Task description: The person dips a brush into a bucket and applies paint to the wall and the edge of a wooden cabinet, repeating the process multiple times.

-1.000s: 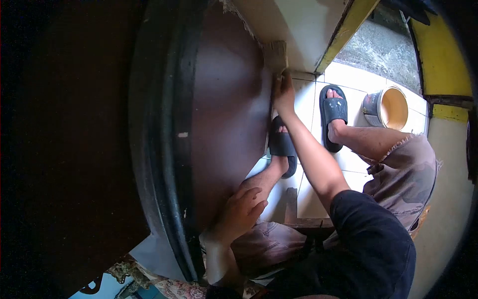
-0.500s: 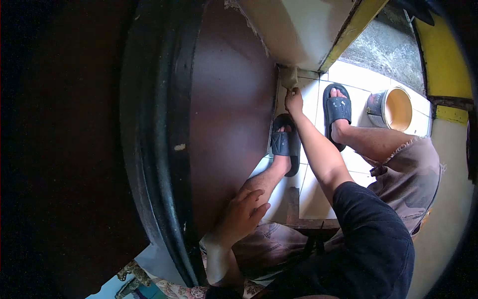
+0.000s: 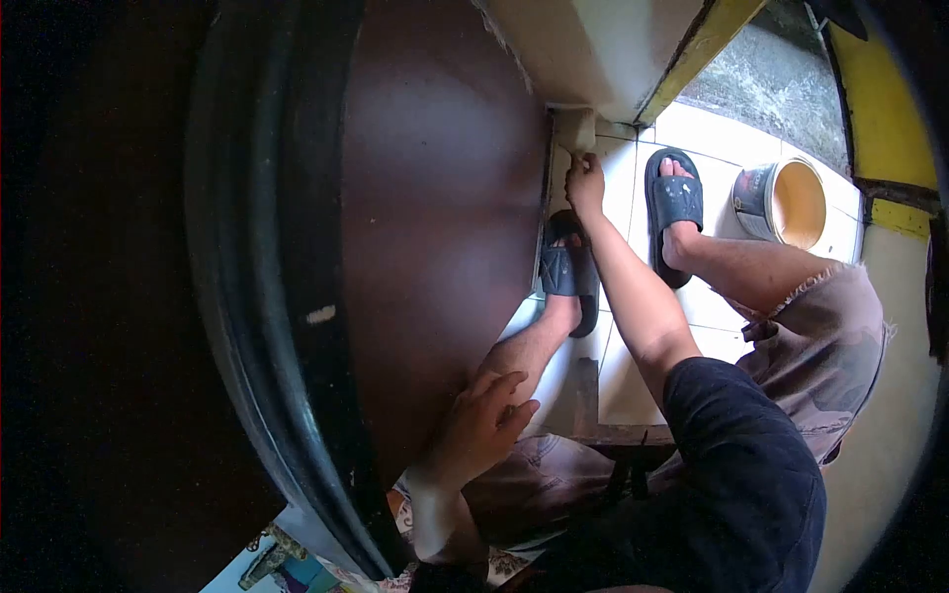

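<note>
My right hand reaches down to the floor corner, its fingers closed on what looks like a paintbrush. The brush's wide cream-coloured head is against the foot of the cream wall, next to the dark brown panel. Most of its handle is hidden in my fist. My left hand is open, with fingers spread, beside my left shin, and holds nothing.
A paint bucket with a cream-coated inside stands on the white tiles at right, tipped in view. My feet in dark slides flank my right arm. A black moulded edge rises close at left. Grey rough ground lies beyond the tiles.
The view has shifted slightly, so the panel edge moves left and the feet sit a little higher. My right hand stays at the corner with the paintbrush; my left hand keeps its pose.
</note>
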The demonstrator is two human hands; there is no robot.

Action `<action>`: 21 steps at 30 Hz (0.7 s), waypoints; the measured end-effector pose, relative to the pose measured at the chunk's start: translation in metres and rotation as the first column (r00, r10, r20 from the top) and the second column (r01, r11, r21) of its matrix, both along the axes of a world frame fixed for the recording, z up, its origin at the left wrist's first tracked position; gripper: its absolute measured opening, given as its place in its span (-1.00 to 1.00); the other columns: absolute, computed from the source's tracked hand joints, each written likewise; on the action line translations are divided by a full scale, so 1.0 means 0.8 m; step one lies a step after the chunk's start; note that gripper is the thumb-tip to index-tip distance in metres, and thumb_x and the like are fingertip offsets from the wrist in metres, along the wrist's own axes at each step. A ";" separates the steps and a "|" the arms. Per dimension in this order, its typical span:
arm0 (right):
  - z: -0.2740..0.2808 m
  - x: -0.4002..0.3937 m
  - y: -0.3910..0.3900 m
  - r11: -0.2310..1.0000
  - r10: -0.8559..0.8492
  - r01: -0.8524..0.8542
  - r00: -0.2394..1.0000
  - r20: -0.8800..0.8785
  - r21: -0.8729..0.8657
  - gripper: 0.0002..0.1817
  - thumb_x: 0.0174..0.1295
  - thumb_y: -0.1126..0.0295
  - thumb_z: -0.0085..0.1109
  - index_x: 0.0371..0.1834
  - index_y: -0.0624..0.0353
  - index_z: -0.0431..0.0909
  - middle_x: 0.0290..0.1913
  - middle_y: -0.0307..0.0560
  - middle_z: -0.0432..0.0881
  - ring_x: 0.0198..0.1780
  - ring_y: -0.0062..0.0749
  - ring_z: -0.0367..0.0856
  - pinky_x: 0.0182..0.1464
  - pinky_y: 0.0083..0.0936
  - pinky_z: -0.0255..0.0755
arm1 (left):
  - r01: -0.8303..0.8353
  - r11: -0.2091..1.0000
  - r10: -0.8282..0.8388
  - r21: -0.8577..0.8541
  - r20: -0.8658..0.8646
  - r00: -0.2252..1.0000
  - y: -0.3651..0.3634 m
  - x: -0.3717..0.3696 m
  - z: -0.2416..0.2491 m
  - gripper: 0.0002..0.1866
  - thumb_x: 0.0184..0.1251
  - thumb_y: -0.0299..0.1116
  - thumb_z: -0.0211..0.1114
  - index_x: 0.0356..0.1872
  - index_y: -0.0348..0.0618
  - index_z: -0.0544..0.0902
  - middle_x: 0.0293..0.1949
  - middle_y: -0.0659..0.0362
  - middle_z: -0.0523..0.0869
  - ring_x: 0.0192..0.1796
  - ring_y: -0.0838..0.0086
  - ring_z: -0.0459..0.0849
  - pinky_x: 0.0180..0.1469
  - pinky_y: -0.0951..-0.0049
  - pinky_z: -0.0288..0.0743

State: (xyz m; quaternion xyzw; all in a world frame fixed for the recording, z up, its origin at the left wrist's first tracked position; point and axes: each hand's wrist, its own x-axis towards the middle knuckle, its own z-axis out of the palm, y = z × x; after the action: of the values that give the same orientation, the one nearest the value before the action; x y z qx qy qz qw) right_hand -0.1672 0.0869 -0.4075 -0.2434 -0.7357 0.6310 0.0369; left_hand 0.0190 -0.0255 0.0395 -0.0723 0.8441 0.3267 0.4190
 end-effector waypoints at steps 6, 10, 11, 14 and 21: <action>0.021 -0.028 0.016 0.982 0.065 0.029 0.879 0.472 -0.189 -0.67 0.31 0.19 -0.03 -0.18 0.27 0.51 -0.42 0.20 0.64 -0.47 -0.01 0.65 -0.49 -0.22 0.47 | 0.015 0.999 -0.014 -0.035 0.032 0.999 0.004 -0.003 0.006 -0.52 0.33 -0.13 0.17 0.09 -0.35 0.48 0.00 -0.14 0.53 0.04 0.01 0.58 0.07 0.17 0.47; 0.007 -0.065 0.016 0.927 0.225 -0.084 0.903 0.366 -0.364 -0.66 0.32 0.16 -0.01 -0.12 0.25 0.44 -0.64 -0.09 0.49 -0.72 -0.35 0.45 -0.72 -0.42 0.25 | 0.055 0.997 -0.055 -0.059 -0.009 0.998 0.002 -0.001 0.005 -0.51 0.33 -0.11 0.17 0.08 -0.34 0.49 0.01 -0.15 0.53 0.07 -0.01 0.56 0.11 0.13 0.43; 0.018 -0.068 0.016 0.842 0.224 -0.020 0.922 0.317 -0.539 -0.62 0.34 0.14 0.00 -0.02 0.24 0.37 -0.66 -0.19 0.43 -0.71 -0.47 0.39 -0.73 -0.51 0.18 | 0.030 0.999 -0.029 -0.044 0.016 0.999 0.004 -0.003 0.008 -0.51 0.33 -0.10 0.16 0.08 -0.33 0.49 0.02 -0.16 0.52 0.07 -0.03 0.55 0.13 0.12 0.42; 0.088 -0.039 0.011 0.861 0.033 0.089 0.973 0.229 -0.501 -0.63 0.34 0.13 0.00 -0.01 0.22 0.35 -0.67 -0.23 0.41 -0.72 -0.50 0.36 -0.74 -0.52 0.14 | 0.020 0.999 -0.020 -0.032 0.016 1.000 0.002 -0.001 0.005 -0.51 0.33 -0.08 0.16 0.08 -0.32 0.49 0.03 -0.17 0.52 0.09 -0.04 0.54 0.15 0.10 0.39; 0.090 -0.014 0.026 0.917 0.063 0.079 0.939 0.339 -0.390 -0.71 0.34 0.21 -0.03 -0.12 0.23 0.47 -0.65 -0.15 0.48 -0.72 -0.41 0.42 -0.71 -0.44 0.26 | -0.008 0.998 0.008 -0.058 -0.001 1.000 0.004 0.002 0.007 -0.50 0.31 -0.08 0.18 0.08 -0.31 0.48 0.01 -0.13 0.53 0.10 0.02 0.53 0.17 0.14 0.37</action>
State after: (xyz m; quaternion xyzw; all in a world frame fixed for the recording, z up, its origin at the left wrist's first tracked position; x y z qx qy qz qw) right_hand -0.1787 0.1077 -0.3355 -0.3555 -0.5859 0.7146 -0.1402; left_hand 0.0207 -0.0222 0.0450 -0.0876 0.8531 0.3037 0.4150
